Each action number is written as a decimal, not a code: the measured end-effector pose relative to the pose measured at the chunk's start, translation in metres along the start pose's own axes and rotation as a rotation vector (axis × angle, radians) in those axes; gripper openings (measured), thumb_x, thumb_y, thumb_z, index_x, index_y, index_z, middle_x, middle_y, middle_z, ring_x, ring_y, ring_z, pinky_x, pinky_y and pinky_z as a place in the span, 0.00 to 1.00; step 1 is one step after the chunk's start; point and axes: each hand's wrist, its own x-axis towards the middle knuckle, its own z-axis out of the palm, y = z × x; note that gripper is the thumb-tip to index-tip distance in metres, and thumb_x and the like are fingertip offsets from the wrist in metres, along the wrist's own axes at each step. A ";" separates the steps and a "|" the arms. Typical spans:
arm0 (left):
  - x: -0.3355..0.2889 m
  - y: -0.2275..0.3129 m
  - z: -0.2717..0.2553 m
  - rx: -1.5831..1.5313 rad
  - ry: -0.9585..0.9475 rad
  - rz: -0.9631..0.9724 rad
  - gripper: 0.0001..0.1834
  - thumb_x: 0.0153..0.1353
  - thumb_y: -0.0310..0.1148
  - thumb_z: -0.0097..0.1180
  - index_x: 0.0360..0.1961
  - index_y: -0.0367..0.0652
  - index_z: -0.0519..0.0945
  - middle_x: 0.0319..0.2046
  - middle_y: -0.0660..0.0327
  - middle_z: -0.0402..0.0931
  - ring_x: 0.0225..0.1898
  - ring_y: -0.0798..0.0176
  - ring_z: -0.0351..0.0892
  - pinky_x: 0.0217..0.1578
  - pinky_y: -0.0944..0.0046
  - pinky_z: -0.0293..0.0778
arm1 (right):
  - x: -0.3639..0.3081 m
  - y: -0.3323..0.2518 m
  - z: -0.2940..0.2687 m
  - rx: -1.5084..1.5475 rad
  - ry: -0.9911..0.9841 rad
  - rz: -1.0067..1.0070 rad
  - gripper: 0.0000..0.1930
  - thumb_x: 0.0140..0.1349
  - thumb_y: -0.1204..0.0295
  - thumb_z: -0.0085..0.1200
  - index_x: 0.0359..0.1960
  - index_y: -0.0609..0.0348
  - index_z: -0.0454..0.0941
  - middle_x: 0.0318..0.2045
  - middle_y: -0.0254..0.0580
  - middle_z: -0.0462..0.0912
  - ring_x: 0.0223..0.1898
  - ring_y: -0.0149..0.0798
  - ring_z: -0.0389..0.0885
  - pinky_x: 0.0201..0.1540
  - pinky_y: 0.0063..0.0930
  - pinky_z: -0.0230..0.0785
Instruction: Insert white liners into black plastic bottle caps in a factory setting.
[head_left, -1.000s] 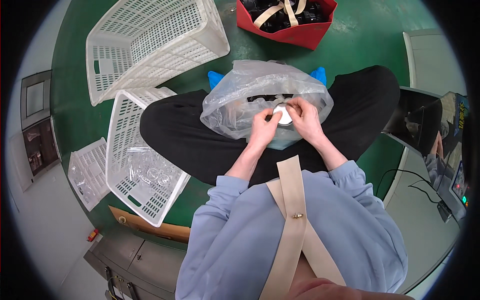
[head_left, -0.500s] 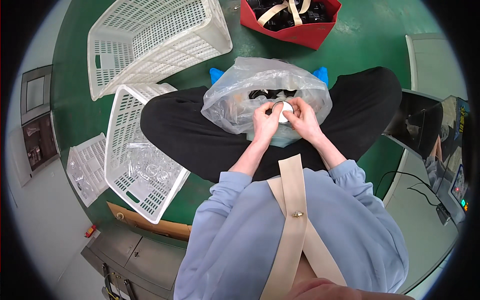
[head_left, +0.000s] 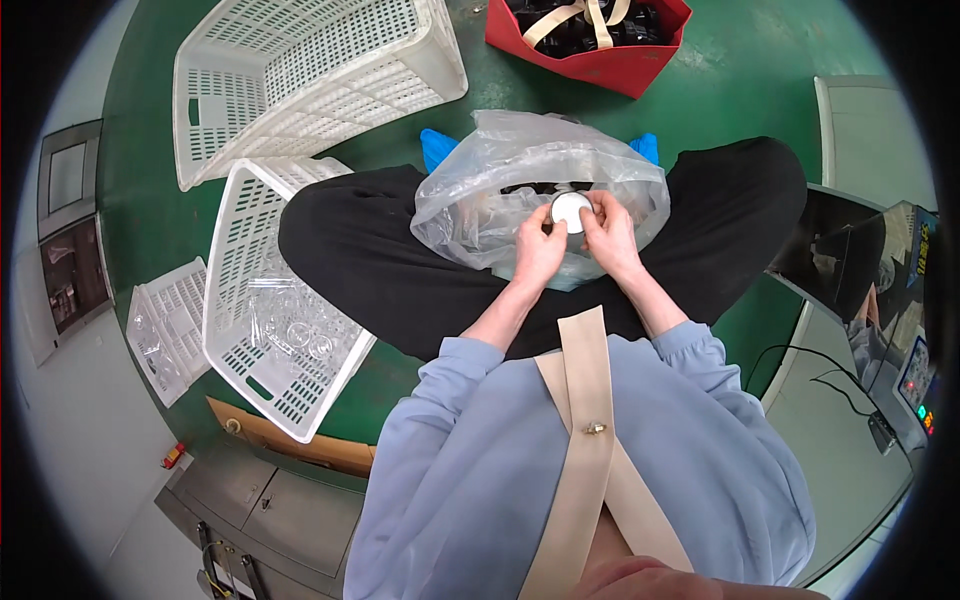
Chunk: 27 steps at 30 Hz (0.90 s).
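Between my two hands is a round lid [head_left: 572, 208] with a white face and a thin dark rim. My left hand [head_left: 540, 245] pinches its left edge, and my right hand [head_left: 610, 232] grips the right edge, thumb lying on the white face. Both hands are over the mouth of a large clear plastic bag [head_left: 455, 205] that sits between my crossed legs. Dark pieces [head_left: 545, 187] show inside the bag, partly hidden by its folds.
To the left, a white crate [head_left: 225, 290] holds clear plastic containers [head_left: 300, 325]. A larger white crate [head_left: 360, 95] lies beyond it, and a smaller white basket [head_left: 165, 330] sits farther left. Ahead stands a red bag [head_left: 610, 70] of black items. A screen [head_left: 850, 255] is at the right.
Both hands have shifted slightly right with the lid. It has tipped so that more of its white face shows. The picture has shifted a little.
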 end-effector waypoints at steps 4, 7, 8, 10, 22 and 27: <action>0.004 -0.003 -0.001 0.086 -0.039 0.062 0.18 0.57 0.28 0.59 0.49 0.35 0.82 0.38 0.59 0.84 0.36 0.67 0.80 0.39 0.64 0.75 | 0.000 0.003 -0.001 -0.183 -0.005 -0.075 0.16 0.60 0.79 0.51 0.50 0.67 0.77 0.33 0.53 0.86 0.31 0.49 0.87 0.37 0.41 0.79; 0.002 -0.001 0.002 0.335 0.084 0.296 0.16 0.55 0.25 0.57 0.46 0.37 0.83 0.38 0.57 0.84 0.37 0.65 0.81 0.42 0.63 0.76 | -0.002 -0.008 -0.002 -0.321 -0.042 -0.161 0.18 0.57 0.80 0.49 0.51 0.66 0.77 0.36 0.61 0.85 0.37 0.60 0.86 0.42 0.47 0.77; 0.001 0.001 0.003 0.336 0.085 0.296 0.16 0.55 0.25 0.57 0.46 0.37 0.83 0.38 0.57 0.84 0.37 0.65 0.81 0.42 0.63 0.76 | -0.003 -0.013 -0.002 -0.299 -0.073 -0.162 0.19 0.56 0.80 0.49 0.51 0.65 0.77 0.37 0.64 0.84 0.39 0.64 0.84 0.45 0.50 0.76; 0.002 0.006 0.004 0.296 0.138 0.308 0.15 0.53 0.22 0.56 0.44 0.37 0.83 0.37 0.56 0.84 0.37 0.64 0.82 0.43 0.63 0.76 | -0.004 -0.014 0.000 -0.300 -0.045 -0.228 0.18 0.57 0.81 0.49 0.50 0.64 0.78 0.36 0.63 0.84 0.40 0.63 0.84 0.44 0.49 0.76; 0.006 0.005 -0.001 -0.283 0.035 -0.013 0.12 0.67 0.31 0.60 0.47 0.35 0.82 0.36 0.61 0.83 0.36 0.69 0.79 0.38 0.65 0.76 | 0.002 -0.014 -0.008 0.000 -0.177 0.081 0.15 0.73 0.67 0.52 0.50 0.70 0.76 0.29 0.42 0.85 0.27 0.29 0.86 0.28 0.22 0.78; 0.014 0.015 -0.018 -0.830 -0.047 -0.236 0.24 0.75 0.50 0.45 0.57 0.41 0.76 0.43 0.59 0.79 0.42 0.61 0.80 0.44 0.59 0.78 | 0.004 -0.019 -0.011 0.352 -0.023 0.065 0.19 0.73 0.72 0.49 0.62 0.67 0.67 0.41 0.47 0.84 0.34 0.37 0.88 0.31 0.26 0.82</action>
